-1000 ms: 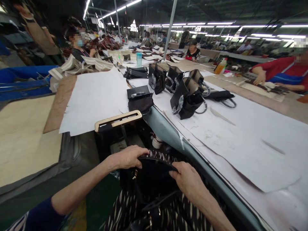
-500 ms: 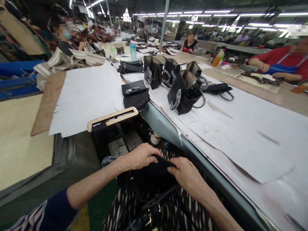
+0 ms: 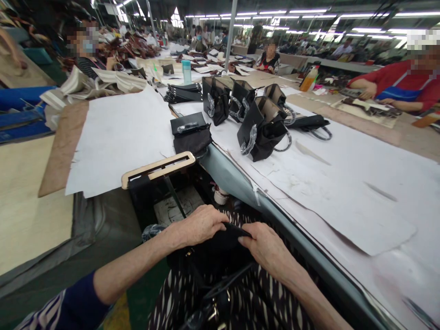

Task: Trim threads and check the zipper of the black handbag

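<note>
A black handbag (image 3: 220,252) with gold-coloured fittings rests on my lap, over a patterned garment. My left hand (image 3: 202,224) pinches its top edge between thumb and fingers. A short way to the right, my right hand (image 3: 263,238) grips the same edge, the thumb on the near side. Part of the bag's body and lower end is dark and hard to make out. Just beyond my hands stands a slotted wooden frame (image 3: 172,166) on a dark post.
Several black bags (image 3: 263,128) with plastic-wrapped handles stand on the white-covered table (image 3: 330,197). Another black bag (image 3: 191,135) lies at the table corner. Behind are a stack of black strips (image 3: 184,93) and a blue bottle (image 3: 186,72). People work around; one in red (image 3: 395,87) sits right.
The view has shifted slightly, so the tables and bags appear a little further left and higher. Both hands keep their hold on the handbag's edge, nearly unmoved.
</note>
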{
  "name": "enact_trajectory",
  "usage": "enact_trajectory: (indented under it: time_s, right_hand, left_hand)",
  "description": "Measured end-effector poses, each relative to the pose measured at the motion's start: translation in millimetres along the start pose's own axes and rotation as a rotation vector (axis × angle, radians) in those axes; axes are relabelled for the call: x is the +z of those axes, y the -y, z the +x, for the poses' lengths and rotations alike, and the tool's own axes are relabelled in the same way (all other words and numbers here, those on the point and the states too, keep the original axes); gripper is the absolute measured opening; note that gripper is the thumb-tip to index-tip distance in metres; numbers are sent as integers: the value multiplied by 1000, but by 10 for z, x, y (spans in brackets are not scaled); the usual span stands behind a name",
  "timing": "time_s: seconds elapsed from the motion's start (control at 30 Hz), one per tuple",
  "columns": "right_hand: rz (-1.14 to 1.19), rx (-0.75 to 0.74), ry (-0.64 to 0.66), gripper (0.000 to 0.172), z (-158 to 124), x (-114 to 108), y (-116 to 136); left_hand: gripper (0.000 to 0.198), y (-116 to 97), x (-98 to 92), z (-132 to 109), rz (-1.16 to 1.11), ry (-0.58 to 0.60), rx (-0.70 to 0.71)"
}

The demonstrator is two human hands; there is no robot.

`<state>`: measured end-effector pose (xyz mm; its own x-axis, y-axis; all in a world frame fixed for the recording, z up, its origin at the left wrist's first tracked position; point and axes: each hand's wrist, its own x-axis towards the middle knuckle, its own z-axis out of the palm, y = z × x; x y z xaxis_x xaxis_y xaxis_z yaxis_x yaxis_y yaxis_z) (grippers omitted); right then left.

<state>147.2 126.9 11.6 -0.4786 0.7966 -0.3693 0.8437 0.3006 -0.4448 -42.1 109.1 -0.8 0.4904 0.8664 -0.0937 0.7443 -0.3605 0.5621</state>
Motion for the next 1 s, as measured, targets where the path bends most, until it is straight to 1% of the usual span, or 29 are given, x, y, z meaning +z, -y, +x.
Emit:
enact_trajectory:
  time_s: [0.23,0.3,0.47,0.63,0.73,0.83,1.0]
  right_hand:
    - [3,13,2,13,18,22,-27]
    - [10,24,16,14,29,25,-28]
    - [44,34,23,18,53,27,-20]
    - [52,18,11,13,62,33,-24]
    - [50,18,12,12,65,36,-31]
    - [44,20,18,12,67,36,-32]
    - [37,27,26,17,56,30,-22]
  left_hand:
    - [12,-104,6,-37,168,45,-7]
    - [9,-126,13,-44,197,37,-5]
    - [14,-73,96,-31,184,0,-15]
    - [16,-7,176,0,95,-37,-84]
    - [19,9,189,18,37,-60,-80]
    - [19,18,178,40,-23,-74,-90]
    - [13,-1,115,84,-190,-67,-217]
